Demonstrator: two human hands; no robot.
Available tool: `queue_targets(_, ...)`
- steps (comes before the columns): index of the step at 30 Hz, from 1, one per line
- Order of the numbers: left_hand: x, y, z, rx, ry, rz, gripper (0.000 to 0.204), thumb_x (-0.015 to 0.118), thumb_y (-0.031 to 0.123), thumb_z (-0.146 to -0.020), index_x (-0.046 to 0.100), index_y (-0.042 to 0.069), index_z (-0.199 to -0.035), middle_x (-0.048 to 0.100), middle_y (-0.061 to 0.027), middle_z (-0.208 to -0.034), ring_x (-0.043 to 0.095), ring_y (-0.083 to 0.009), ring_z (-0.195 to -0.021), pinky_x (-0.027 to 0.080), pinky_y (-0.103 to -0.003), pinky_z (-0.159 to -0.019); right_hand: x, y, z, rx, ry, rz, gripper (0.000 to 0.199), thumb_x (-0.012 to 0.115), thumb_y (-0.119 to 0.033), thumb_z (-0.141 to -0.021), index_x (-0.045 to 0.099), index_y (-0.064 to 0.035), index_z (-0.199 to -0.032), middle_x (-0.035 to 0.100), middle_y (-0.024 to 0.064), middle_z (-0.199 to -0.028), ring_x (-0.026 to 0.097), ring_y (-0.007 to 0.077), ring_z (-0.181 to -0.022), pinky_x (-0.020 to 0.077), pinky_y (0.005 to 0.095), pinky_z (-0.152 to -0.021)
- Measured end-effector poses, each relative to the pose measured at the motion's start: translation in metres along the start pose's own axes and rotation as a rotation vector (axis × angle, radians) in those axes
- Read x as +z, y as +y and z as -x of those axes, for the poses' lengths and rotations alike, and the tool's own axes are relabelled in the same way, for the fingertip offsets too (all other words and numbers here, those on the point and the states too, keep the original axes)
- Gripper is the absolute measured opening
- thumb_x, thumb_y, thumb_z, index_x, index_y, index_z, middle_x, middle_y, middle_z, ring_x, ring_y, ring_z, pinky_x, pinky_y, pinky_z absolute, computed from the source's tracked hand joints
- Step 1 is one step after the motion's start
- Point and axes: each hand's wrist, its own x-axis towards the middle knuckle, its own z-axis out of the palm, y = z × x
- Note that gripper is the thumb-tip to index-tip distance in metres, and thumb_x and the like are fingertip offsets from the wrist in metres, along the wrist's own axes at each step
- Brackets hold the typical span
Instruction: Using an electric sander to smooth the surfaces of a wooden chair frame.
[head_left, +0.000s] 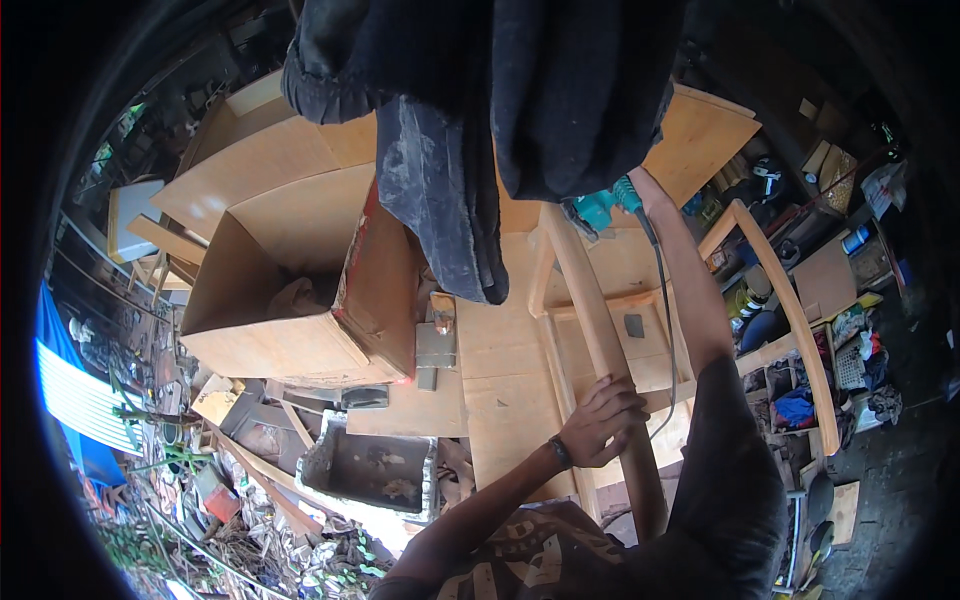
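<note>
My left hand (603, 420) is wrapped around the near part of a long, curved wooden bar (592, 300), which belongs to a light wooden frame like a chair's. My right hand (648, 190) grips a teal power tool (597, 208) at the bar's far end. Dark hanging cloth covers part of the tool, so its exact kind and whether it touches the wood cannot be made out. A dark cord (668, 320) runs from the tool back along my right forearm. A small grey square pad (634, 325) lies within the frame's outline.
An open cardboard box (270, 345) stands to the left, with a grey rough-rimmed trough (432, 470) nearer. Dark cloth (440, 180) hangs across the top. Another angled wooden frame (790, 310) stands at right, beside cluttered bins. Debris and plants lie at lower left.
</note>
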Motion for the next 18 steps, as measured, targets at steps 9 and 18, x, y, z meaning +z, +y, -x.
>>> queue_targets(9, 0.012, 0.002, -0.019, 0.100, 0.017, 0.019, 0.036, 0.049, 0.021, -0.088, 0.065, 0.015, -0.120, 0.058, -0.0087, -0.129, 0.047, -0.0320, -0.129, 0.022, -0.055, -0.118, -0.057, 0.028, -0.016, -0.004, 0.154, -0.246, 0.028, 0.070, -0.036, -0.078, 0.062, -0.0092, -0.083, 0.058, 0.0072, -0.063, 0.054, 0.0203, -0.043, 0.0411, 0.0307, -0.035)
queue_targets(18, -0.080, -0.110, -0.085, 0.143, -0.094, -0.274, 0.048, 0.036, 0.039, -0.104, 0.054, 0.009, -0.136, 0.051, -0.0188, -0.140, 0.041, -0.0385, -0.139, 0.024, -0.053, -0.122, -0.050, 0.114, 0.171, 0.006, 0.502, -0.082, 0.038, 0.073, -0.018, -0.074, 0.062, -0.0066, -0.108, 0.064, 0.0074, -0.089, 0.064, 0.0194, -0.075, 0.0528, 0.0303, -0.062)
